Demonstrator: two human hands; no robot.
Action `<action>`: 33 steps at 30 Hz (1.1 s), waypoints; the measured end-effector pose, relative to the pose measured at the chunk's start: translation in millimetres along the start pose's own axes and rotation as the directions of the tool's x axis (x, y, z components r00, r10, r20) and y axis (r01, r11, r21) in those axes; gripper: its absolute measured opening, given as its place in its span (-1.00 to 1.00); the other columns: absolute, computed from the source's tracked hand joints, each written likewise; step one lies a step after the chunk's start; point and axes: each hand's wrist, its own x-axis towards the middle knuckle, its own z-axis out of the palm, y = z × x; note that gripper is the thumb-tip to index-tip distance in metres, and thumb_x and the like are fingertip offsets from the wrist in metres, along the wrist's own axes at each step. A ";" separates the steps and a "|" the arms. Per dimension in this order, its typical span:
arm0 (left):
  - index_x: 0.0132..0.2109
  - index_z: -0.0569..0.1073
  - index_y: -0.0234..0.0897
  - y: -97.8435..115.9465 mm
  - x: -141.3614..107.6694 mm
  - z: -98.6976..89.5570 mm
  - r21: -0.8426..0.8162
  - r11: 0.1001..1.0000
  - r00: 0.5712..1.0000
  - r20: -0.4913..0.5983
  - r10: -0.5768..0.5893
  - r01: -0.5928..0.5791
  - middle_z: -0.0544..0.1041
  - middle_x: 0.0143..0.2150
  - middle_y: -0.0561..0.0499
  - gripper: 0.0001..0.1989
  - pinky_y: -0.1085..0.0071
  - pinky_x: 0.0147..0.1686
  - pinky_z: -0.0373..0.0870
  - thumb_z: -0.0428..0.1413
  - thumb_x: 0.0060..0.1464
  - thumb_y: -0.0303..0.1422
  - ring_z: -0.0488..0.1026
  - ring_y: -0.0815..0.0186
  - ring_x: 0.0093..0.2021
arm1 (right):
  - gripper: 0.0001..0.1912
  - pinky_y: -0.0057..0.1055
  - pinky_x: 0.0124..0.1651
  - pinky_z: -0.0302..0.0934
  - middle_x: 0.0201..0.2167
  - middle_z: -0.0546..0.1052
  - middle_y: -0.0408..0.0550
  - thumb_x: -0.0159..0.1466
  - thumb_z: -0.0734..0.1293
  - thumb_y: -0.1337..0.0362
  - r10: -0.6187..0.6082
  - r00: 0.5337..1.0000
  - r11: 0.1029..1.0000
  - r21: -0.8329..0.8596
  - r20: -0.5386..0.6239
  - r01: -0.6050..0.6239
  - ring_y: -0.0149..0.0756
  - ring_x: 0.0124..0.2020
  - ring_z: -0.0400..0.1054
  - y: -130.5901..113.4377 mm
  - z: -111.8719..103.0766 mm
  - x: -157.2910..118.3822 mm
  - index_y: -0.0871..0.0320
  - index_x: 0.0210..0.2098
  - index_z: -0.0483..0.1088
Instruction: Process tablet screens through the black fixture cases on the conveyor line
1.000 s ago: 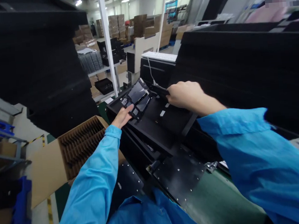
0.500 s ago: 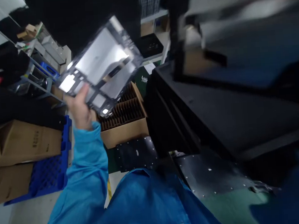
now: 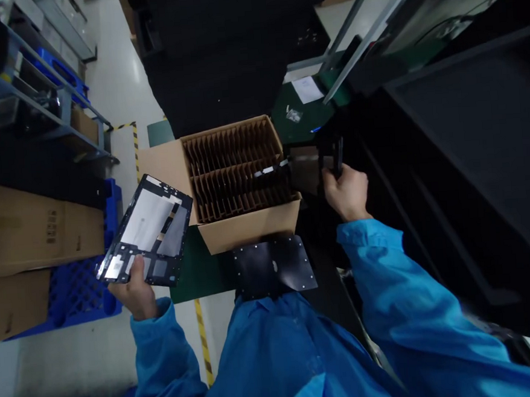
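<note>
"Looking from the left, what comes first?"

"A blue plastic pallet (image 3: pixel 83 296) holding brown cardboard cartons (image 3: pixel 35 229), both cut off by the edge of the view. Next, the left hand (image 3: pixel 135 295) grips the lower edge of a flat black tablet frame with a silver inner panel (image 3: pixel 144 231)."

"Which way does that frame lie?"

"Its long axis tilts from lower left to upper right, with its upper corner just over the flap of a brown corrugated box with slotted dividers (image 3: pixel 249 230)."

"And further right?"

"Below the box lies a black riveted metal plate (image 3: pixel 274 267). The right hand (image 3: pixel 346 193), fingers narrowly closed, pinches a thin dark upright piece (image 3: pixel 337 154) beside the box. Against the black behind it, that piece is hard to make out."
</note>
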 end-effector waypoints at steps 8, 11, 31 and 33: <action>-0.13 0.51 -0.34 13.9 8.8 11.8 -0.139 0.983 0.987 -0.096 -0.131 0.117 0.56 -0.16 -0.08 -0.61 0.14 -0.03 0.47 0.20 -0.07 -0.18 0.49 0.06 -0.06 | -0.61 -0.29 -0.37 0.14 -0.46 0.47 0.17 0.29 0.06 0.13 -0.009 1.000 1.000 0.014 -0.006 0.009 -0.02 -0.38 0.38 2.7 -5.4 -10.6 0.26 -0.22 0.38; -0.14 0.50 -0.35 17.5 10.2 16.1 -0.127 0.986 0.987 -0.097 -0.125 0.112 0.56 -0.16 -0.08 -0.61 0.15 -0.04 0.47 0.21 -0.08 -0.17 0.50 0.08 -0.08 | -0.62 -0.30 -0.42 0.10 -0.53 0.44 0.11 0.26 0.08 0.09 0.002 0.998 0.997 0.079 -0.065 0.003 -0.04 -0.45 0.37 9.7 -5.2 -17.5 0.22 -0.30 0.39; -0.28 0.50 -0.40 36.9 30.2 47.5 0.143 0.984 0.994 0.019 -0.110 0.106 0.56 -0.33 -0.11 -0.62 0.25 -0.19 0.46 0.15 -0.11 -0.13 0.52 0.11 -0.23 | -0.64 -0.10 -0.08 0.24 -0.17 0.47 0.33 0.29 0.18 0.21 0.118 0.949 0.992 -0.002 0.292 -0.123 0.10 -0.10 0.39 -25.6 92.6 54.5 0.34 -0.08 0.40; -0.30 0.51 -0.38 43.5 36.4 58.1 0.264 0.962 0.992 0.081 -0.096 0.072 0.57 -0.35 -0.13 -0.65 0.28 -0.23 0.45 0.10 -0.08 -0.14 0.53 0.08 -0.23 | -0.63 -0.11 -0.08 0.25 -0.13 0.47 0.33 0.29 0.18 0.22 0.130 0.933 0.991 -0.018 0.335 -0.131 0.10 -0.08 0.38 -30.1 104.6 59.7 0.35 -0.04 0.40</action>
